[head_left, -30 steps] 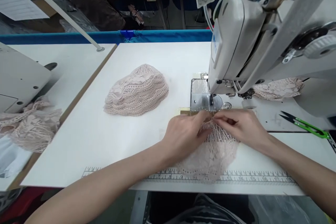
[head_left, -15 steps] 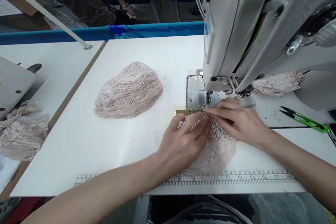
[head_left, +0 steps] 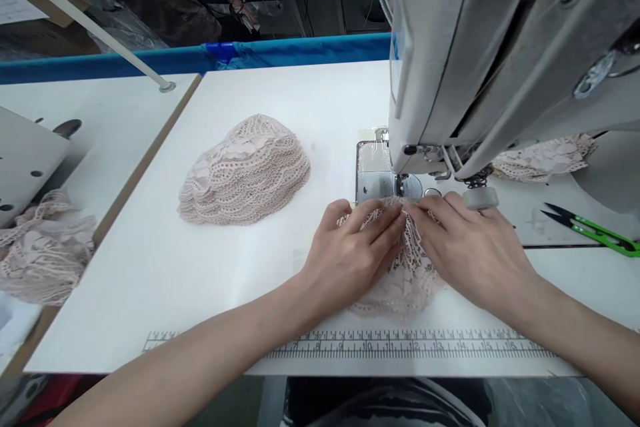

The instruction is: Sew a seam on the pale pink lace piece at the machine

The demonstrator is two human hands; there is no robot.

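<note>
A pale pink lace piece (head_left: 405,280) lies flat on the white table, its far edge at the metal needle plate (head_left: 376,181) of the sewing machine (head_left: 490,60). My left hand (head_left: 350,257) rests on the lace's left half, fingers stretched flat and pressing down. My right hand (head_left: 470,247) lies flat on its right half, fingertips meeting the left hand's just in front of the presser foot (head_left: 407,185). Neither hand grips anything.
A stack of the same pink lace pieces (head_left: 247,170) sits to the left on the table (head_left: 200,280). More lace (head_left: 545,157) lies behind the machine arm. Green thread snips (head_left: 595,232) lie at the right. A printed ruler (head_left: 400,345) runs along the front edge. Another lace heap (head_left: 40,253) is on the neighbouring table.
Both hands have pushed the lace forward toward the presser foot. The right hand's pinch has flattened onto the lace. The view has tilted closer to the machine.
</note>
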